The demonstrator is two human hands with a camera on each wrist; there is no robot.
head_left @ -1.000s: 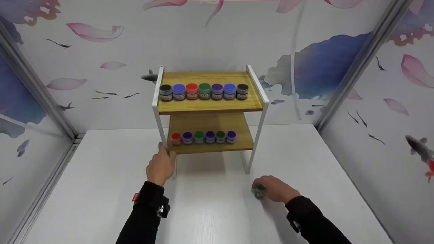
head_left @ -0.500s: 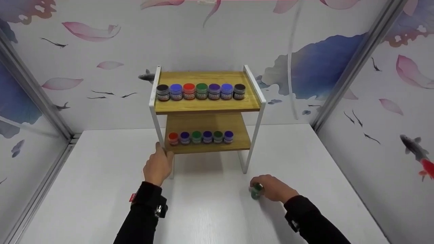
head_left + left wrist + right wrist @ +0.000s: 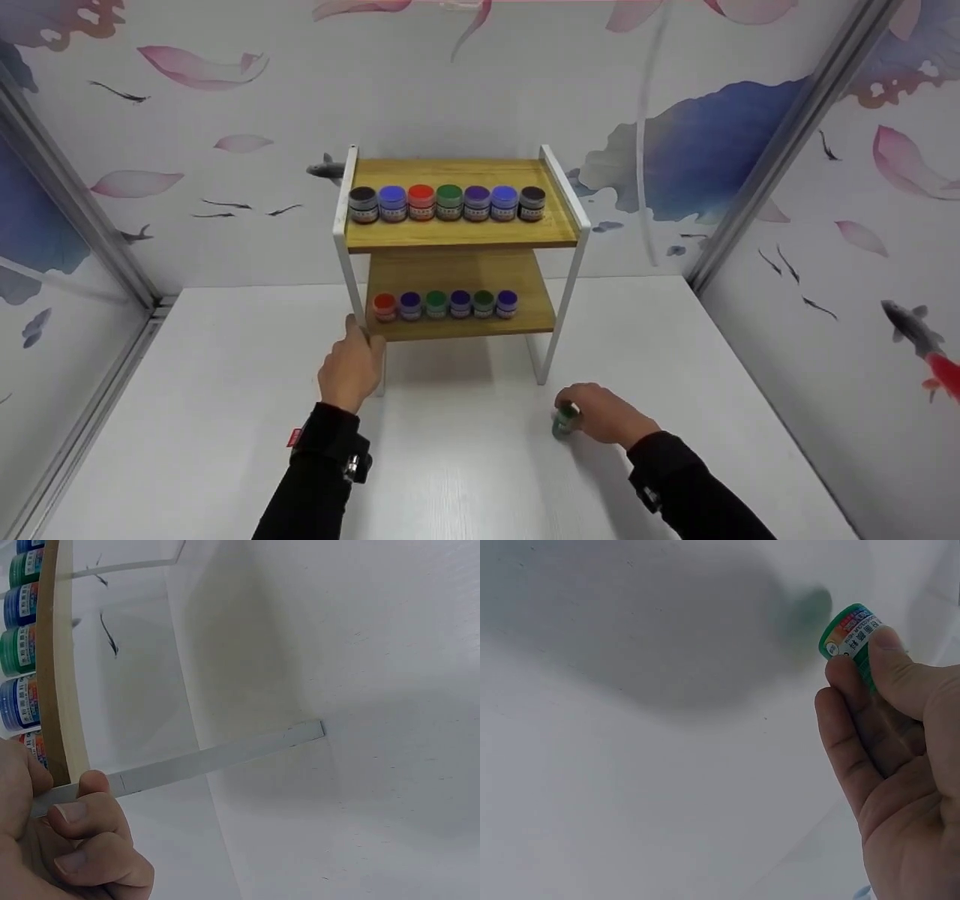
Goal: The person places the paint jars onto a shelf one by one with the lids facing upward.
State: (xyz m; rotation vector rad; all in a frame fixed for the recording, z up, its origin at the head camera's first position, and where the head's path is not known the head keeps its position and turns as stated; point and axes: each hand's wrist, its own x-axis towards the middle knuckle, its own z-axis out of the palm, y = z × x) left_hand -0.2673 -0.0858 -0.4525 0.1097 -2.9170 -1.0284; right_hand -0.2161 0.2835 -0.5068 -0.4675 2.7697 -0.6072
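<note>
Down by the right hand (image 3: 604, 415) sits a small round green paint jar with a printed white label (image 3: 565, 421), pinched between the thumb and the curled fingers (image 3: 851, 742). In the right wrist view the green paint jar (image 3: 849, 636) shows a ribbed green side and a label band with small coloured marks and print too small to read; its soft greenish shadow falls on the white desk (image 3: 465, 465) just beyond it. From the head view the jar is low over the desk, but whether it touches the surface cannot be told.

Ahead and to the left of that hand, well apart from it, the left hand (image 3: 351, 369) grips the front left white metal leg (image 3: 202, 761) of a two-tier rack with bamboo shelves and a white frame (image 3: 459, 236). The left wrist view shows the thumb and fingers (image 3: 82, 814) curled round the flat white bar, beside the edge of the lower wooden shelf.

Above the left hand, on the upper shelf, stands a row of seven larger paint jars (image 3: 448, 202), their lids black, blue, red, green, purple, blue and black. Level with the left hand's fingertips and just to their right, the lower shelf carries a row of six smaller paint jars (image 3: 447, 304), coloured red, blue, green, blue, green and blue, with bare shelf at the row's right end. Both forearms wear black sleeves (image 3: 322, 480).
</note>
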